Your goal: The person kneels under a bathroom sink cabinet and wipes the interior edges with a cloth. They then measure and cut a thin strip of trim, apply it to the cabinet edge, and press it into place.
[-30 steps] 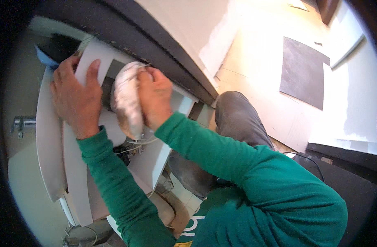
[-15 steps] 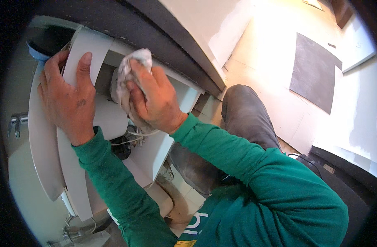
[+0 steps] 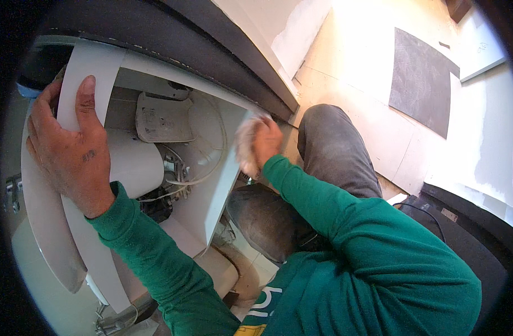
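I watch remotely as the left hand clasps a panel, upper left, and the right hand, blurred, is curled round a rag mid-frame, work seemingly unfinished, how much remains unclear.

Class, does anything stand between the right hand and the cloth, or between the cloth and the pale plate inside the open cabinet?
Nothing visible: the right hand holds the cloth. Between cloth and pale plate, a thin pale cable curves across the view; its depth is unclear.
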`<state>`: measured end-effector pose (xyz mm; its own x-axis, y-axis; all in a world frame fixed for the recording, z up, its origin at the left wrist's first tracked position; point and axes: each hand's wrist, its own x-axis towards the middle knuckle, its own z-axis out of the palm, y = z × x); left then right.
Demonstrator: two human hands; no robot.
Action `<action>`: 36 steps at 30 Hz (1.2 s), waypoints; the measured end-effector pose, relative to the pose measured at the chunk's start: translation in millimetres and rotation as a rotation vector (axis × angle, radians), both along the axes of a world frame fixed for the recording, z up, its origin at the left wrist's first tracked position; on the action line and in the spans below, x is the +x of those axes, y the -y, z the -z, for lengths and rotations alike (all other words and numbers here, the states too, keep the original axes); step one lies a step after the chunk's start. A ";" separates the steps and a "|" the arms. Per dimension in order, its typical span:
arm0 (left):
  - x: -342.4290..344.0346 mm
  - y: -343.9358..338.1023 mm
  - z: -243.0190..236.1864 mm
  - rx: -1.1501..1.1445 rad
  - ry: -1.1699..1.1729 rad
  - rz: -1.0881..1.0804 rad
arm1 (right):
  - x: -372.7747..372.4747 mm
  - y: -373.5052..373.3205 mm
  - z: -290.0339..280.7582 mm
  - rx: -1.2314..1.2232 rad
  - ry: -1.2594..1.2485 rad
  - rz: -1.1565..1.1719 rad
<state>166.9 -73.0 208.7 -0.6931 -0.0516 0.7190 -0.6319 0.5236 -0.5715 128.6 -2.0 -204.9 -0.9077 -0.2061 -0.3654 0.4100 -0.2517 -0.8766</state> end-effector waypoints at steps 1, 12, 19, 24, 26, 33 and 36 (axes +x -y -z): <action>-6.7 9.2 12.9 0.007 -0.007 0.031 | -16.8 -10.6 17.7 -0.126 0.285 0.066; -2.3 2.2 1.7 0.044 0.016 0.042 | -32.4 13.9 102.8 -0.048 0.306 -0.046; 4.9 -4.0 1.8 0.141 0.014 0.058 | -24.5 28.3 85.4 -0.258 0.661 0.139; -5.5 -9.0 8.2 0.111 -0.009 0.082 | -34.6 31.1 60.9 -0.329 0.586 0.151; -1.8 -9.8 7.9 0.101 -0.021 0.070 | -33.6 27.7 37.5 -0.327 0.558 0.086; 2.8 1.1 5.6 0.088 -0.026 0.114 | -35.6 -0.8 -69.8 0.145 -0.038 -0.315; -6.3 -10.9 8.0 0.095 -0.081 0.089 | -40.8 -6.8 -93.7 0.086 -0.091 -0.373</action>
